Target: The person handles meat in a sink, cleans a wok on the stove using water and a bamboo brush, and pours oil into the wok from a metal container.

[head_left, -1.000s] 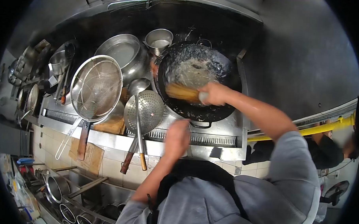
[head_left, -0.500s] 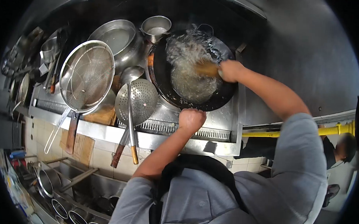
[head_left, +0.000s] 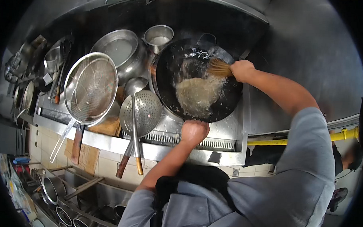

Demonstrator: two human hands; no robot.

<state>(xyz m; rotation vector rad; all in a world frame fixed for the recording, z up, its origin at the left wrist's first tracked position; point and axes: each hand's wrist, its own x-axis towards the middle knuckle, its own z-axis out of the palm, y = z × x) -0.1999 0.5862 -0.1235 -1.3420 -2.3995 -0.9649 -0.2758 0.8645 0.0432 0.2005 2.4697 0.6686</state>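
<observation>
Stainless steel runs across the cook station, its counter (head_left: 230,158) backed by a dark, splashed wall and bordered on the right by a broad metal panel. Set into it at the right is a black wok (head_left: 165,75), with cloudy, frothy liquid (head_left: 198,96) pooled in the half nearer the person. A wire loop (head_left: 207,36) stands at the wok's far rim, pointing away from the person.

At the wok's right side, the right hand (head_left: 242,71) is wrapped around the butt of a bristle brush (head_left: 220,68). The brush's long axis lies nearly level across the view: its splayed bristles point left, toward the middle of the wok, tipped slightly to the far side, while its butt end points right. The left hand (head_left: 195,132) is closed in a fist on the wok's near edge, knuckles up.

Left of the wok, a perforated skimmer (head_left: 147,117) lies beneath a ladle's (head_left: 134,130) shaft, both handles pointing back toward the person past the counter's front edge. Beyond them, a mesh strainer (head_left: 90,84) points its handles the same way.
</observation>
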